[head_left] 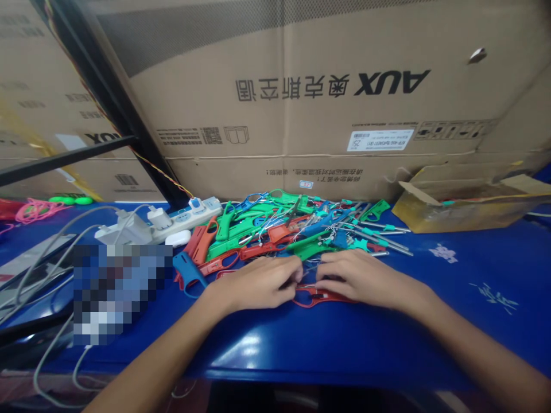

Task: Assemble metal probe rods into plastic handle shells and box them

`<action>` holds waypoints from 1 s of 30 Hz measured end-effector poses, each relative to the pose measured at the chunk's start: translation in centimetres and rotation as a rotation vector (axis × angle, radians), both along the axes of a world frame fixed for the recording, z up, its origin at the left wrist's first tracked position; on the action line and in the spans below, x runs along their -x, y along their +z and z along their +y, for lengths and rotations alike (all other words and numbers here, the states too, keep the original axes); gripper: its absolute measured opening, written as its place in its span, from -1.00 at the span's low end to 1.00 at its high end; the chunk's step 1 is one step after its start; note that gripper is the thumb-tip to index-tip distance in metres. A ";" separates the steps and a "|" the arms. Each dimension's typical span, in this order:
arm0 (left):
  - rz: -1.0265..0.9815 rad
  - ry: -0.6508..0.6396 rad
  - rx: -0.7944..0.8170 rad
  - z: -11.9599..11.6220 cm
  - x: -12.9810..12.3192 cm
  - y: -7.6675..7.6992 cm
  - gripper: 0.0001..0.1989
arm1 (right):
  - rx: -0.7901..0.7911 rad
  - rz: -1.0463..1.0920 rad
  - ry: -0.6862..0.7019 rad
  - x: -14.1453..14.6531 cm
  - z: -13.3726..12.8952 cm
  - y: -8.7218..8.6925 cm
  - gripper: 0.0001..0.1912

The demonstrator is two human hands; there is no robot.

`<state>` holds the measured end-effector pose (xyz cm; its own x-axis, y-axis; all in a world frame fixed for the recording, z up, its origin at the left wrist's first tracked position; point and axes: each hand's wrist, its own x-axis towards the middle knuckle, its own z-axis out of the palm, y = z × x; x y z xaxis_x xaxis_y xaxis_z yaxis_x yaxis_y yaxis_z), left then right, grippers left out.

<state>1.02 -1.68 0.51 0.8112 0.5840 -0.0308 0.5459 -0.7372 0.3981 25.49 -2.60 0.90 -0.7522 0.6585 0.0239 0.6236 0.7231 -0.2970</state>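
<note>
In front of me on the blue table lies a red lighter casing [305, 297], open side up, with small dark and metal parts inside it. My right hand [350, 276] is closed over its right part, fingertips at the small parts. My left hand [271, 281] is pinched just above its left end; whatever is between those fingers is hidden. Directly beyond my hands spreads a pile of red, green and blue lighter casings [241, 232], mixed with thin white wires. Metal lighter tubes [390, 244] with teal ends stick out at its right side.
A white power strip [183, 218] with plugs and cables lies left of the pile, beside a pixelated patch. An open cardboard box [456, 212] stands at the back right. Large cartons [293, 132] wall off the back. A black metal frame [124, 109] rises at left.
</note>
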 end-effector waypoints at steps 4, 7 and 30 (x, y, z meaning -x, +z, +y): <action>-0.039 0.009 0.013 0.0 0.0 0.1 -0.88 | -0.052 0.059 -0.035 -0.5 0.4 0.5 -0.76; -0.050 0.028 -0.008 0.1 -0.1 0.2 -0.77 | -0.153 0.094 -0.101 -1.0 0.9 0.7 -0.72; 0.001 0.275 -0.346 1.9 0.7 -0.3 -0.69 | -0.446 0.315 -0.421 -2.1 2.1 0.9 -0.73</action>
